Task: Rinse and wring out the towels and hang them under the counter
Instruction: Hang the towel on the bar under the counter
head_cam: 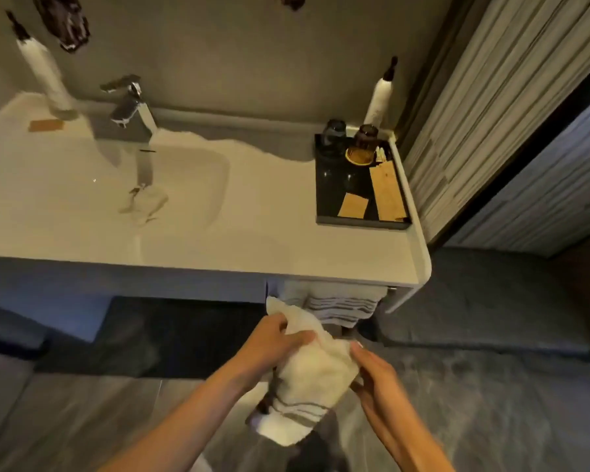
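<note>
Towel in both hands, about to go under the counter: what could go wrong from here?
1. The towel is held bunched between the left hand and right hand, with its striped end dangling low; it may brush the floor.
2. A striped towel already hangs under the counter, so space there looks tight.
3. Another cloth lies in the sink and could be forgotten.

Both hands hold a white towel (315, 376) below the counter's front edge (218, 267): the left hand (273, 338) grips its upper end, the right hand (375, 373) pinches its side. A striped towel (341, 306) hangs under the counter's right end. A tray (324, 199) sits at the counter's back right corner.
</note>
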{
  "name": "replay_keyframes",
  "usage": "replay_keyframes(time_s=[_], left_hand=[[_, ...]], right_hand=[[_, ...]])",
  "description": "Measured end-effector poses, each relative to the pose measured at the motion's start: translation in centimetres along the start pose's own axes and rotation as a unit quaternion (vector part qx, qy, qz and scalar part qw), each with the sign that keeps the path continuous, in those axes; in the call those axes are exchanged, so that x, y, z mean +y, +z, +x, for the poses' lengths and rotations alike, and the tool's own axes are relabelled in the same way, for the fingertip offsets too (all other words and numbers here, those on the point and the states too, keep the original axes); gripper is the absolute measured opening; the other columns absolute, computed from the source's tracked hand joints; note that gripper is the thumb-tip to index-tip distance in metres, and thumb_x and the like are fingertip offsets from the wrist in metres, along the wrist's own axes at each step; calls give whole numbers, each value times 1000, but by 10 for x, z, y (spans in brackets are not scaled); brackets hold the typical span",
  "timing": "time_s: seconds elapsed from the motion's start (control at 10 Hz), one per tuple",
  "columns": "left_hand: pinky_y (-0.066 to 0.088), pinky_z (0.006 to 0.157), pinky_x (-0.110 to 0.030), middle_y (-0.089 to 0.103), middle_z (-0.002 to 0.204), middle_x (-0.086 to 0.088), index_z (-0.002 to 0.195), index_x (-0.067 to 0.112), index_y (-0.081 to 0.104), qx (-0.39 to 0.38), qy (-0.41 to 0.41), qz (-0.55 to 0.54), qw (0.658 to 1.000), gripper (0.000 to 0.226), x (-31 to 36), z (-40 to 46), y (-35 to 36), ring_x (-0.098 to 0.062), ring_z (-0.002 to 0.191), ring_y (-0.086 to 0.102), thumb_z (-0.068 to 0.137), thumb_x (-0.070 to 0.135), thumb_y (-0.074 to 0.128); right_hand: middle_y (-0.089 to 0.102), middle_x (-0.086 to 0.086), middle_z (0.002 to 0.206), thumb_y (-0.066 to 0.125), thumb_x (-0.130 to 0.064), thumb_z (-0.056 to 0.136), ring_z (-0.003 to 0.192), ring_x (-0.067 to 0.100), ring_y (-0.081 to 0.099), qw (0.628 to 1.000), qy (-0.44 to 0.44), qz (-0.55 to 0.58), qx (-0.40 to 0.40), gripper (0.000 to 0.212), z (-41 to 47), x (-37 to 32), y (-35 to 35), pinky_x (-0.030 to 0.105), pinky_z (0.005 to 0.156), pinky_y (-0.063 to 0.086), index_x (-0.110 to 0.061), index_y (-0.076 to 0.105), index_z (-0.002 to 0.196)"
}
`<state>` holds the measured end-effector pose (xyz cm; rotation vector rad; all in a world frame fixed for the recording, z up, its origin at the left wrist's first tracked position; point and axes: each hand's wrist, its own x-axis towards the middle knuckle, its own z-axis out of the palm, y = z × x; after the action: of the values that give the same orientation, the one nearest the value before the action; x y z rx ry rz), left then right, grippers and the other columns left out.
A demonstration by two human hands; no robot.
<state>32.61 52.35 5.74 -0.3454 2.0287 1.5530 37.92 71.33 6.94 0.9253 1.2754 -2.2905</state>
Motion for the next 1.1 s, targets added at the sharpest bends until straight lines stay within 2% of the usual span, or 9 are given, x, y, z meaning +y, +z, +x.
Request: replay_keyframes(time_s=[0.1, 0.2, 0.3, 0.5, 0.7, 0.8, 0.9, 1.0, 1.1], left_hand=[[58, 67, -26, 75, 97, -2, 102, 19, 69, -2, -7, -27, 1000, 33, -15, 8, 48, -13, 87, 73, 79, 40, 81], [57, 62, -26, 77, 91, 4, 103, 20, 70, -11, -41, -70, 997, 28, -30, 20, 86, -10, 84, 74, 84, 40, 77], [57, 70, -29, 75, 96, -1, 100, 17, 71, 13, -87, -51, 995, 20, -59, 40, 112, -14, 86, 73, 88, 33, 71], [56, 94, -44, 72, 112, -11, 117, 19, 61, 70, -109, -157, 979, 41, -109, 89, 120, -25, 100, 70, 84, -4, 71], [57, 91, -36, 75, 114, -4, 118, 22, 66, 110, 76, -210, 968, 48, -87, 141, 87, -20, 107, 71, 75, 0, 71], [53, 91, -41, 76, 103, -5, 100, 23, 72, 161, 107, -196, 961, 40, -69, 179, 73, -23, 100, 70, 82, -12, 68], [53, 72, -29, 75, 74, 6, 76, 21, 77, 157, 90, -182, 966, 32, -64, 210, 70, -14, 76, 68, 81, -10, 70], [50, 58, -25, 67, 64, -2, 71, 3, 70, 190, 18, -187, 964, 19, -57, 230, 65, -25, 69, 64, 84, -8, 62], [49, 71, -32, 65, 94, -18, 113, -9, 65, 251, -54, -184, 949, 26, -47, 240, 59, -29, 94, 64, 93, 3, 54]], right_hand=[[63, 26, 131, 67, -42, 87, 122, 38, 60, 992, 85, 95, 4, 64, 31, 10, -63, 50, 108, 43, 5, 61, 131], [60, 27, 134, 61, -48, 94, 122, 42, 59, 973, 191, 126, -33, 63, 57, 25, -99, 53, 105, 45, 1, 61, 132], [69, 29, 116, 66, -22, 91, 98, 42, 66, 982, 187, 2, 7, 43, 92, 42, -118, 47, 69, 59, -1, 61, 128], [70, 3, 109, 62, -6, 96, 96, 18, 68, 956, -51, -284, 47, 32, 157, 52, -127, 36, 77, 57, -23, 62, 122], [67, -13, 115, 55, 2, 96, 106, -4, 63, 906, -252, -336, -59, 42, 208, 17, -85, 17, 85, 52, -35, 60, 116], [69, 5, 107, 55, 1, 96, 100, 19, 66, 918, -247, -308, -34, 22, 245, 1, -66, 38, 84, 52, -18, 62, 107], [62, 10, 80, 55, 1, 88, 75, 26, 57, 898, -255, -359, 12, 8, 273, -11, -58, 41, 67, 45, -4, 60, 83], [64, 10, 92, 48, -2, 95, 73, 23, 56, 913, -126, -379, 85, 23, 292, -32, -47, 29, 60, 40, -4, 65, 110], [61, 19, 103, 42, -10, 106, 86, 26, 58, 938, -25, -330, 102, 25, 299, -52, -49, 23, 64, 47, 2, 55, 123]])
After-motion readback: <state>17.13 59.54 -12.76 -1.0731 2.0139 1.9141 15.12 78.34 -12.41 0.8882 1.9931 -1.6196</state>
